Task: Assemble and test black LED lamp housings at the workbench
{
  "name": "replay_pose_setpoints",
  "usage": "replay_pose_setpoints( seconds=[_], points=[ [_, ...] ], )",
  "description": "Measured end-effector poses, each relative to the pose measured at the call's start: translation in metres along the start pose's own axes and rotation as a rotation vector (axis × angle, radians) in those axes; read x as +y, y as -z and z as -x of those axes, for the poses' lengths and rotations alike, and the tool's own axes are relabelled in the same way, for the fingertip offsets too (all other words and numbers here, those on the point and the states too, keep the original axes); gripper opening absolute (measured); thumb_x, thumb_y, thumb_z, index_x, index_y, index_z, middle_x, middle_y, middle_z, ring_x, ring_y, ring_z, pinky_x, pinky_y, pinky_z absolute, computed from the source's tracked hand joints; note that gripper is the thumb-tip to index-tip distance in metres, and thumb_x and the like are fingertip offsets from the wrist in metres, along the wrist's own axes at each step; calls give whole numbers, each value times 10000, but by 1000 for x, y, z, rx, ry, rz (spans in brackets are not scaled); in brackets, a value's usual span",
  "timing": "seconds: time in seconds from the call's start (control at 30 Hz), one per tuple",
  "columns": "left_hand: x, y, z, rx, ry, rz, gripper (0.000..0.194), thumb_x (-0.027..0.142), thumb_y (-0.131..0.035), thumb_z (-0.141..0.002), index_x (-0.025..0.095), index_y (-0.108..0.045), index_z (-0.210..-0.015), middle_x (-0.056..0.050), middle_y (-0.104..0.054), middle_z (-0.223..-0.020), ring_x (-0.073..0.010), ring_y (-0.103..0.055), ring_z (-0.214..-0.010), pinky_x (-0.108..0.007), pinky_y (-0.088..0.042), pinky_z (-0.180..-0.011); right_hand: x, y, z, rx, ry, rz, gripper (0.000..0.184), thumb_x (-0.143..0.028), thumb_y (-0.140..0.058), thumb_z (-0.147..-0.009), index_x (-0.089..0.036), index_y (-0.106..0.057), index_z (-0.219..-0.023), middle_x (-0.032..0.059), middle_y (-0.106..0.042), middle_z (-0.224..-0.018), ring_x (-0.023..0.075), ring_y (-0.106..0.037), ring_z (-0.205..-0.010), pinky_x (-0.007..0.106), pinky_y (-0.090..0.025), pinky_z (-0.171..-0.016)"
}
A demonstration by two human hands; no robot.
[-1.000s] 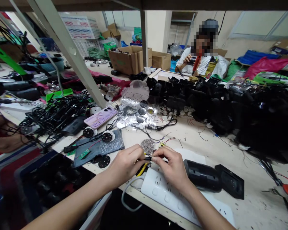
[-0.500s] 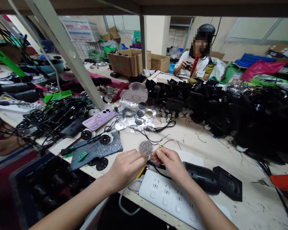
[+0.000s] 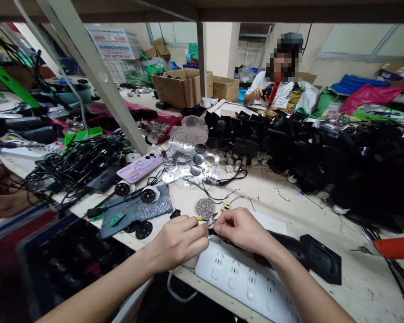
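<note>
My left hand [image 3: 182,240] is closed at the front edge of the table, fingers curled round a hand tool with a yellow and black handle [image 3: 199,219]. A metal end shows past my fingers; the rest is hidden. My right hand [image 3: 240,229] meets it fingertip to fingertip, pinching what looks like a thin black cable [image 3: 211,231], mostly covered by the fingers. Just beyond the hands lie a small yellow part [image 3: 225,206] and a round dish of tiny metal pieces [image 3: 204,207]. A black housing [image 3: 289,246] lies behind my right wrist.
A white power strip [image 3: 232,273] lies under my forearms. A purple phone [image 3: 140,167], tangled black cables [image 3: 77,161] and clear discs [image 3: 188,157] lie to the left and ahead. Black housings [image 3: 309,157] are heaped at right. A co-worker [image 3: 272,92] sits across the table.
My right hand has moved left and turned over the cable, closing in on my left hand. The yellow-handled tool has risen from below my left hand to above its fingers.
</note>
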State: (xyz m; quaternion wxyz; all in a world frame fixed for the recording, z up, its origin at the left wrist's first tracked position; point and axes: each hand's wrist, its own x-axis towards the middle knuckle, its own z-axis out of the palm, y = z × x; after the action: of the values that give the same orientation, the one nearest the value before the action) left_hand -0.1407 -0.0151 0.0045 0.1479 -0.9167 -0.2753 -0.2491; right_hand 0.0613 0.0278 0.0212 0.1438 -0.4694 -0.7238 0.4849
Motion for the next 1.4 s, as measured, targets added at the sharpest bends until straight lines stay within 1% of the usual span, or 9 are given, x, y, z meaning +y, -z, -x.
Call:
replay_pose_setpoints(
  seconds=[0.37, 0.53, 0.6, 0.73, 0.87, 0.93, 1.07, 1.13, 1.4],
  points=[
    [-2, 0, -2, 12, -44, -30, 252, 137, -436, -956, 177, -592, -761, -41, -710, -844, -135, -589, -735, -259, -434, -605, -8, -2, 3, 46, 144, 277, 168, -59, -502, -716, -164, -603, -631, 6, -627, -619, 117, -525, -589, 233, -344, -576],
    [-9, -6, 0, 34, 69, 121, 179, 127, -489, -928, 171, -611, -804, -20, -717, -839, -129, -575, -678, -261, -429, -596, 2, -6, 1, 58, 333, 353, 182, -15, -488, -749, -176, -553, -696, -9, -563, -679, 120, -477, -644, 246, -349, -619],
    [-13, -10, 1, 6, 158, 247, 181, 127, -495, -921, 176, -620, -799, -15, -708, -788, -127, -585, -668, -251, -443, -607, 7, -8, 0, 87, 492, 451, 186, -12, -472, -782, -172, -549, -725, 11, -554, -717, 139, -469, -673, 263, -359, -624],
    [-19, -14, -2, -53, 349, 561, 170, 200, -556, -907, 174, -631, -756, -15, -689, -700, -121, -626, -661, -215, -479, -610, 15, -7, -2, 192, 997, 880, 269, -29, -380, -907, -159, -562, -757, 37, -543, -709, 174, -455, -671, 311, -373, -619],
    [-22, -14, -7, -27, 484, 758, 184, 233, -664, -846, 164, -612, -685, -7, -699, -695, -116, -651, -651, -200, -493, -613, 22, 0, -5, 167, 1205, 975, 314, -79, -344, -965, -174, -589, -793, 24, -550, -691, 175, -451, -663, 316, -367, -614],
    [-23, -15, -7, -15, 491, 732, 173, 228, -688, -827, 164, -613, -684, -11, -712, -716, -123, -661, -671, -208, -500, -627, 25, 3, -9, 173, 1143, 919, 327, -84, -338, -965, -171, -594, -781, 31, -553, -693, 174, -457, -666, 309, -370, -616],
    [-24, -18, -2, 5, 423, 608, 131, 181, -669, -830, 171, -616, -711, -21, -723, -751, -138, -666, -706, -228, -512, -649, 24, 2, -13, 149, 633, 476, 237, -159, -429, -945, -151, -644, -847, 54, -601, -773, 167, -525, -738, 282, -409, -677],
    [-24, -20, 0, 20, 378, 559, 118, 142, -632, -845, 175, -617, -733, -19, -719, -748, -135, -658, -701, -227, -508, -644, 19, 1, -13, 119, 479, 359, 206, -163, -480, -913, -160, -665, -823, 37, -619, -755, 150, -550, -719, 260, -412, -677],
    [-21, -18, -1, -37, 251, 413, 221, 129, -484, -913, 189, -626, -755, -25, -684, -695, -127, -624, -659, -220, -479, -617, 6, 7, -20, -45, 339, 297, 191, -70, -508, -719, -172, -639, -625, -19, -612, -604, 113, -545, -607, 215, -383, -600]
  ],
)
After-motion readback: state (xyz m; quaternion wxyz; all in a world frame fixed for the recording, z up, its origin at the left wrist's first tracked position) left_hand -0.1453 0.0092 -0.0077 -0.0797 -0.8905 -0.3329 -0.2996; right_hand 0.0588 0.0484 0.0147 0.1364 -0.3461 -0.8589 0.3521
